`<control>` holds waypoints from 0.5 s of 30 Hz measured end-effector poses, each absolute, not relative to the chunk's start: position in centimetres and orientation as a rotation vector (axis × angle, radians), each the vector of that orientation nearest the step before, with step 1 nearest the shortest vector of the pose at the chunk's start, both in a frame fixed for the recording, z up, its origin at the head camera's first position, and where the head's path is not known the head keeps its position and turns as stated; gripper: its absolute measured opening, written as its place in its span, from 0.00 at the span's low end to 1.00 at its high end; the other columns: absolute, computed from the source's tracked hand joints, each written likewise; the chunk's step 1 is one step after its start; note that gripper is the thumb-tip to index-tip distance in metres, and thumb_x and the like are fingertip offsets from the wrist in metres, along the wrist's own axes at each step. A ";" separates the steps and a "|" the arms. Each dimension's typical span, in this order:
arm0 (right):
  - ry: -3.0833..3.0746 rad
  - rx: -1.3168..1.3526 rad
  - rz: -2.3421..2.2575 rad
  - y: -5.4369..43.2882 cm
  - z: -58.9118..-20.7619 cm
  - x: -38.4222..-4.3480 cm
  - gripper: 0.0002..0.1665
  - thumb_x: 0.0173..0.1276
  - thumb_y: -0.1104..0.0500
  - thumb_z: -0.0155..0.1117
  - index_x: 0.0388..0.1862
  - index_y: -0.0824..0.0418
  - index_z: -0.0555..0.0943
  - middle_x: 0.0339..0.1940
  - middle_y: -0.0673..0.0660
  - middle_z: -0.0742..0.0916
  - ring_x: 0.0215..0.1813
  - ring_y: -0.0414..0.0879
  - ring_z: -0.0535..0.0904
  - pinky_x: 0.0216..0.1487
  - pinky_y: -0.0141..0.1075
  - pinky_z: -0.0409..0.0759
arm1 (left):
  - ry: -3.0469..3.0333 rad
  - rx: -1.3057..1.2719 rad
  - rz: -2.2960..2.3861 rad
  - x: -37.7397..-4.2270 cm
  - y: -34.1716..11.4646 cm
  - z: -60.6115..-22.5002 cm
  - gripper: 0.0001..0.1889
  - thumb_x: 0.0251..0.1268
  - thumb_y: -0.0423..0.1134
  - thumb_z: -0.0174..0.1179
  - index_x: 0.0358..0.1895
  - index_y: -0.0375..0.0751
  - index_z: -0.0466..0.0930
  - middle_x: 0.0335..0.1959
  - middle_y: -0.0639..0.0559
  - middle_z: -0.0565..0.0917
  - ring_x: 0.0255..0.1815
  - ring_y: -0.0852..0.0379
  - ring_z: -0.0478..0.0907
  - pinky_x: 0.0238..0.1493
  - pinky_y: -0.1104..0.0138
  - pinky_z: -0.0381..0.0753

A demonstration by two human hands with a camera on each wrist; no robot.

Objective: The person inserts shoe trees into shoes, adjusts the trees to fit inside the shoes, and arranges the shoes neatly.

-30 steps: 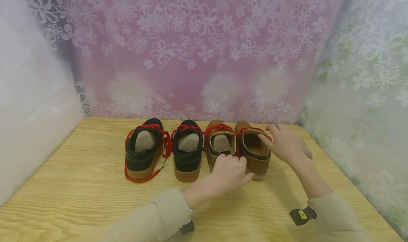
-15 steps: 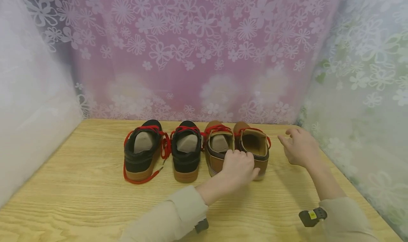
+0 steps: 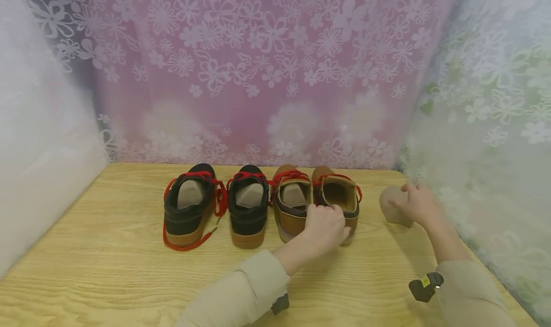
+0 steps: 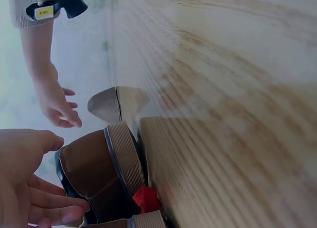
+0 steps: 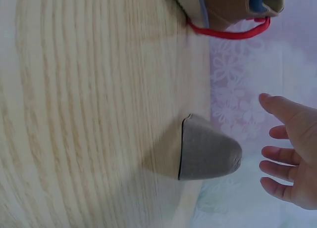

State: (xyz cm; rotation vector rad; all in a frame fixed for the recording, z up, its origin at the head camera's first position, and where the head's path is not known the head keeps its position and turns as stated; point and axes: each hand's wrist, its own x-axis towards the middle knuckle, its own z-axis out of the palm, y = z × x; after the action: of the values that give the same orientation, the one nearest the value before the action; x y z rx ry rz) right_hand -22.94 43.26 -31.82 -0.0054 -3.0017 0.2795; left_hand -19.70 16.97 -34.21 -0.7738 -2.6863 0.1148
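My left hand (image 3: 325, 228) is at the heel of the right-hand brown shoe (image 3: 350, 215), fingers loosely bent and holding nothing; in the left wrist view, its thumb and fingers (image 4: 57, 208) spread near the heel. My right hand (image 3: 423, 205) hovers by a beige-grey, round-topped shoe insert (image 3: 394, 206) standing on the table; in the right wrist view a gap separates relaxed fingers from the insert (image 5: 208, 151). The right-hand brown shoe has a bare interior. Beige inserts sit inside the other brown shoe (image 3: 290, 219) and both black shoes (image 3: 177, 220) (image 3: 248, 222).
All the shoes stand in a row near the back of the wood-grain table (image 3: 129, 269), toes away from me. A loose red lace (image 3: 189, 246) trails around the leftmost shoe. Floral curtains (image 3: 258, 78) enclose the back and sides.
My right hand has moved right, away from the right-hand brown shoe, uncovering more of the insert. My left hand has shifted right, from between the brown shoes to the right-hand one's heel.
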 end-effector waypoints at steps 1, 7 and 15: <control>-3.016 -0.005 0.279 43.5 -31.9 -23.1 0.42 0.63 0.43 0.59 0.56 0.79 0.65 0.52 0.83 0.67 0.50 0.76 0.64 0.43 0.62 0.67 | -2.693 -0.768 0.113 -19.8 17.0 -34.3 0.31 0.60 0.65 0.50 0.53 0.41 0.77 0.35 0.52 0.84 0.32 0.57 0.78 0.35 0.63 0.71; -3.075 0.008 0.205 44.3 -32.9 -23.9 0.44 0.58 0.44 0.64 0.58 0.79 0.64 0.50 0.85 0.66 0.49 0.78 0.64 0.43 0.63 0.66 | -2.676 -0.764 0.137 -20.1 17.0 -34.6 0.30 0.60 0.65 0.49 0.49 0.43 0.78 0.33 0.53 0.81 0.32 0.56 0.77 0.33 0.64 0.72; -3.155 -0.063 0.211 44.7 -34.0 -24.3 0.47 0.58 0.42 0.64 0.60 0.78 0.62 0.51 0.85 0.65 0.50 0.80 0.63 0.42 0.65 0.66 | -2.649 -0.761 0.173 -20.0 17.0 -34.8 0.27 0.59 0.66 0.50 0.38 0.44 0.78 0.29 0.54 0.75 0.27 0.57 0.74 0.27 0.66 0.72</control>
State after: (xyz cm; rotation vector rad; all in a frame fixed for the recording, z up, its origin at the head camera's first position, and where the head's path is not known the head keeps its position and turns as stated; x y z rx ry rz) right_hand -24.31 44.66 -34.04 -0.0634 -3.1545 0.2111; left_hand -20.01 17.00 -34.77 -0.7612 -2.6486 0.1731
